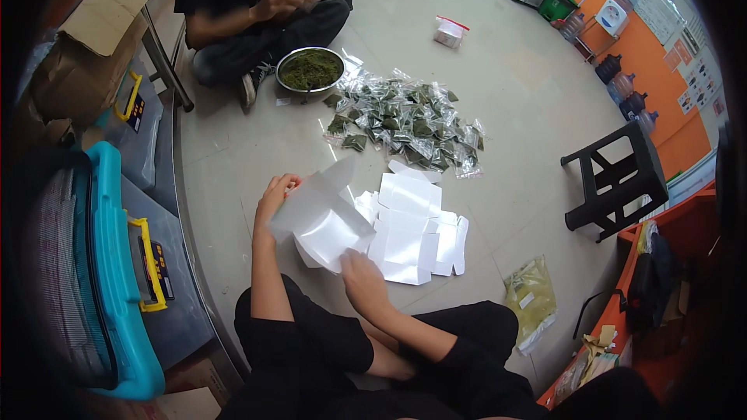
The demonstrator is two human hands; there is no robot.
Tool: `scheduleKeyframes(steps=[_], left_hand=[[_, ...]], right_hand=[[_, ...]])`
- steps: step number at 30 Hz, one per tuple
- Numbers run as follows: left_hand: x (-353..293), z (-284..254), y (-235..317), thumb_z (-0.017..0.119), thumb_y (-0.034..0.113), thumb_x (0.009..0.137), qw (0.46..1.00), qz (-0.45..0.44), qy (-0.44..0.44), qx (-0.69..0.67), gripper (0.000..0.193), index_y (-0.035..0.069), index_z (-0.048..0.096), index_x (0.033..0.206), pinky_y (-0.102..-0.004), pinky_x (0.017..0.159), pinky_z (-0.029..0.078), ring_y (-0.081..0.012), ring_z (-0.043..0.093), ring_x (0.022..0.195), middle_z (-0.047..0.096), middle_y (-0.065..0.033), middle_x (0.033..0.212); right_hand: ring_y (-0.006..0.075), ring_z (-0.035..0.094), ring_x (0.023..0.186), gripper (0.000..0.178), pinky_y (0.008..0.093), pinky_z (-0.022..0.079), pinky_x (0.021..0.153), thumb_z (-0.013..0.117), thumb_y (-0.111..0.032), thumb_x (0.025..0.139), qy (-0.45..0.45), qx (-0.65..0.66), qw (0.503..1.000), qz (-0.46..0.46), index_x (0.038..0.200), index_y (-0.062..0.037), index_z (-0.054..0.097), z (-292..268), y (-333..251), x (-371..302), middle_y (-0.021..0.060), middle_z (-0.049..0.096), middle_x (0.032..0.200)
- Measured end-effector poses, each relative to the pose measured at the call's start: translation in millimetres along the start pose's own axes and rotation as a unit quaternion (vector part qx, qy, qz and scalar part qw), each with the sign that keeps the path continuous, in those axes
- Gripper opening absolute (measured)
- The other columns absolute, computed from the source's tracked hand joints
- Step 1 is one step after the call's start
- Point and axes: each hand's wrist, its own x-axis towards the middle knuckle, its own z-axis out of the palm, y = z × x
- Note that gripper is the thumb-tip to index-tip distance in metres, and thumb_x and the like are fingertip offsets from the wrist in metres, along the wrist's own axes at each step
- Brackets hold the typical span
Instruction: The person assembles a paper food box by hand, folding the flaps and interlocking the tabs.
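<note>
Seated cross-legged on the tiled floor (537, 109), a person grips a half-folded white carton (323, 222), left hand (274, 194) closed on its far edge, right hand (359, 276) clasping its near corner. Flat white carton blanks (412, 225) lie just beside; beyond, clear herb packets (405, 120) and a metal bowl (310, 70) sit before a co-worker.

The white carton (323, 222) hides the left hand's fingers (282, 187), and the co-worker's head is cut off.

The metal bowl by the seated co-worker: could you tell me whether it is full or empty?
Full: the metal bowl is heaped to its rim with green dried leaves.
</note>
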Motion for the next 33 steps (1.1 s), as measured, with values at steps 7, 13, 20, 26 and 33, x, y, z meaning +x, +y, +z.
scheduleKeyframes(steps=[7, 13, 20, 26, 33], left_hand=[[-3.0, -3.9, 9.6, 0.078, 0.028, 0.065, 0.998, -0.024, -0.018, -0.047, 0.039, 0.014, 0.063, 0.098, -0.0323, 0.071, 0.049, -0.019, 0.063, 0.078, 0.066, -0.001, 0.098], [-3.2, -8.5, 6.2, 0.08, 0.032, 0.062, 0.997, -0.064, -0.01, -0.048, 0.043, 0.014, 0.064, 0.098, -0.0319, 0.073, 0.049, -0.0189, 0.064, 0.077, 0.067, -0.0021, 0.1], [-0.9, -10.1, -5.1, 0.081, 0.032, 0.06, 0.998, -0.038, -0.033, -0.043, 0.047, 0.014, 0.064, 0.1, -0.0325, 0.075, 0.05, -0.0191, 0.063, 0.08, 0.066, -0.0031, 0.102], [-8.4, -16.2, 6.4, 0.085, 0.036, 0.056, 0.991, -0.023, -0.1, -0.08, 0.08, 0.005, 0.051, 0.122, -0.0352, 0.088, 0.047, -0.0264, 0.059, 0.101, 0.052, -0.0161, 0.124], [-38.0, -2.6, 39.5, 0.087, 0.04, 0.051, 0.988, 0.081, -0.106, 0.077, 0.11, 0.012, 0.03, 0.141, -0.0425, 0.107, 0.03, -0.0376, 0.021, 0.134, 0.019, -0.0179, 0.142]], right_hand=[[0.0236, 0.052, 0.079, 0.012, 0.034, 0.043, 0.067, 0.052, -0.011, 0.077, -0.026, -0.074, 0.995, -0.055, 0.087, -0.0068, 0.054, 50.6, 7.3, -1.0, 0.0086, 0.05, 0.086], [0.0232, 0.052, 0.08, 0.013, 0.0336, 0.043, 0.069, 0.052, -0.012, 0.077, -0.036, -0.064, 0.993, -0.091, 0.087, -0.0069, 0.056, 66.6, 2.0, -2.6, 0.0084, 0.051, 0.086], [0.0238, 0.052, 0.082, 0.014, 0.0339, 0.041, 0.072, 0.052, -0.011, 0.076, -0.039, -0.071, 0.993, -0.091, 0.088, -0.0058, 0.056, 83.1, 5.7, -4.2, 0.0095, 0.052, 0.087], [0.0254, 0.05, 0.088, 0.02, 0.0355, 0.041, 0.074, 0.051, -0.013, 0.076, -0.049, -0.025, 0.994, -0.094, 0.094, -0.005, 0.055, 91.1, 11.3, -5.0, 0.0109, 0.052, 0.095], [0.0284, 0.05, 0.089, 0.025, 0.0388, 0.041, 0.074, 0.055, -0.016, 0.075, -0.096, 0.028, 0.995, -0.03, 0.096, -0.0022, 0.053, 84.7, 9.2, -1.0, 0.0124, 0.052, 0.098]])
